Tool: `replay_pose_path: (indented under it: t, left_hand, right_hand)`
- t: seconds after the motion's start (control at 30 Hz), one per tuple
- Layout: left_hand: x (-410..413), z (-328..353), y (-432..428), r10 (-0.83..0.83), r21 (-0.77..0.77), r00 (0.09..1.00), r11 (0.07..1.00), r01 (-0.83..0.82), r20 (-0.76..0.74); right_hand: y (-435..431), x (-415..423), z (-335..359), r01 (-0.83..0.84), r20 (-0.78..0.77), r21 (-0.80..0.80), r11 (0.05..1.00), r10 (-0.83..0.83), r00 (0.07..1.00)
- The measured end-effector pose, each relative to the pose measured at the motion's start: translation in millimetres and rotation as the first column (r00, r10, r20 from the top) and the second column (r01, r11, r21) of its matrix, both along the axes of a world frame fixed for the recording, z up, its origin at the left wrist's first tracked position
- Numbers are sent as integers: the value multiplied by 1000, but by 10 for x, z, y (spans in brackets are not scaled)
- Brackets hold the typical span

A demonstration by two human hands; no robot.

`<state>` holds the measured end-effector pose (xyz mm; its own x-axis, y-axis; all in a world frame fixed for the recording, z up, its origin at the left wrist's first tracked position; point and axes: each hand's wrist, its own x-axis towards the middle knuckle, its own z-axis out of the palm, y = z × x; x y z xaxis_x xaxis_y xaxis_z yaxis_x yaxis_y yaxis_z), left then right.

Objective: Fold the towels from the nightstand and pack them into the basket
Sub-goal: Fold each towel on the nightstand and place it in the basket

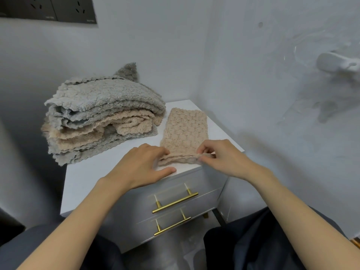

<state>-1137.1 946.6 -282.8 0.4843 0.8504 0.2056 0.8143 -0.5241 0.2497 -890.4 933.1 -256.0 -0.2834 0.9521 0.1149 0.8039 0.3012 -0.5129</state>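
While the nubbly beige towel lies as a narrow strip on the white nightstand, the right hand pinches its near corner; the left hand rests flat on the other corner, fingertips hidden. Beyond the left fingers slumps a fluffy grey-and-beige towel pile.

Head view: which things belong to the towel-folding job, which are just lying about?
Job: beige towel, pinched by right hand, touched by left hand; towel pile; nightstand.
Idle: wall sockets; drawer handles; white wall fixture.
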Motion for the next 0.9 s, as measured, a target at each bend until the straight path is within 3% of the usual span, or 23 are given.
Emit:
replay_pose_path:
  t: [0.17, 0.27, 0.37, 0.67, 0.77, 0.9]
  left_hand:
    - [41, -12, 67, 32, 11, 993, 999, -34, 115]
    - [92, 6, 140, 139, -141, 945, 985, -101, 296]
    - [136, -4, 200, 262, -242, 885, 954, -177, 385]
    - [171, -93, 300, 452, -256, 828, 888, -382, 332]
    - [219, -102, 327, 493, -243, 816, 867, -434, 300]
    - [247, -96, 374, 521, -267, 821, 846, -461, 235]
  right_hand:
    - [49, 39, 33, 86, -149, -81, 993, -97, 984]
    - [77, 38, 16, 123, -122, -78, 989, -132, 984]
    - [106, 40, -25, 148, -67, -68, 987, -153, 986]
    - [128, -34, -105, 232, 118, 30, 972, -234, 965]
    - [108, -60, -95, 250, 190, 182, 951, -283, 940]
    - [14, -256, -72, -41, 162, 392, 919, -25, 987]
